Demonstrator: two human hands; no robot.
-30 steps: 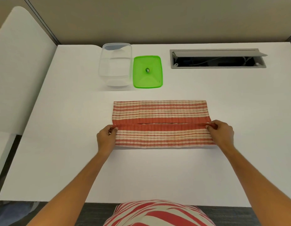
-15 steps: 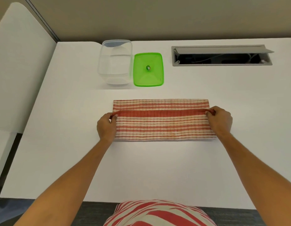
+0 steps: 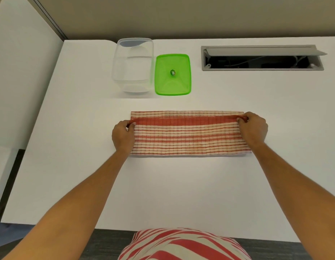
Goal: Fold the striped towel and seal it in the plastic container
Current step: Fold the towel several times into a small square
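Between the two hands, a red-and-cream striped towel (image 3: 189, 136) lies flat on the white table (image 3: 181, 194) as a long band. Left hand (image 3: 123, 135) pinches the towel's red folded edge at its left end, grip closed on the cloth between thumb and fingers. Right hand (image 3: 254, 129) pinches the same edge at the right end, grip likewise closed. That lifted edge sits just short of the towel's far border. Beyond the left hand stands a clear plastic container (image 3: 133, 65), open. Just beside it, toward the right hand's side, lies its green lid (image 3: 172, 75), flat on the table.
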